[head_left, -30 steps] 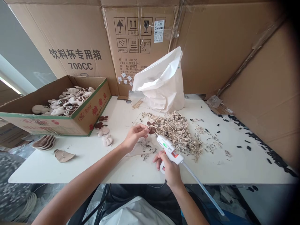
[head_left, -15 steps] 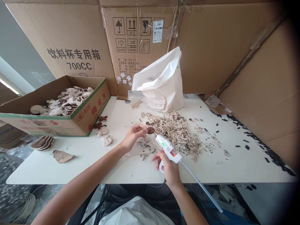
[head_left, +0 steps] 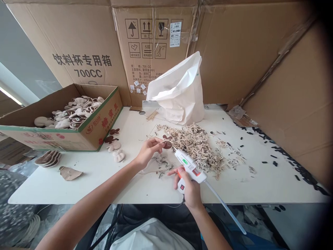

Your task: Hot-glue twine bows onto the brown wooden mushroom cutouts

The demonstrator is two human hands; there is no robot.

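My left hand [head_left: 151, 150] pinches a small brown bunny-shaped piece [head_left: 168, 144] at its left edge. A thin beige cord lies across that piece near my fingertips; whether the fingers grip the cord too is unclear. My right hand [head_left: 189, 187] is wrapped round the handle of a white hot glue gun [head_left: 191, 166], its index finger stretched out past the orange trigger. The nozzle points up and left, just below and right of the brown piece. A long glue stick [head_left: 226, 207] sticks out of the gun's back. Beyond it lies a heap of knotted beige cords [head_left: 195, 142].
At the left stands an open carton [head_left: 99, 118] full of plush bunny pieces, with loose bunny pieces [head_left: 119, 156] beside it. A stack of brown-and-white pieces [head_left: 48, 159] sits at the left edge. A white bag [head_left: 179, 93] stands behind the heap; black bits [head_left: 298, 163] lie scattered right.
The glue gun has shifted slightly right, its nozzle moving a little off the brown piece. My right index finger has straightened. My left hand has hardly moved.
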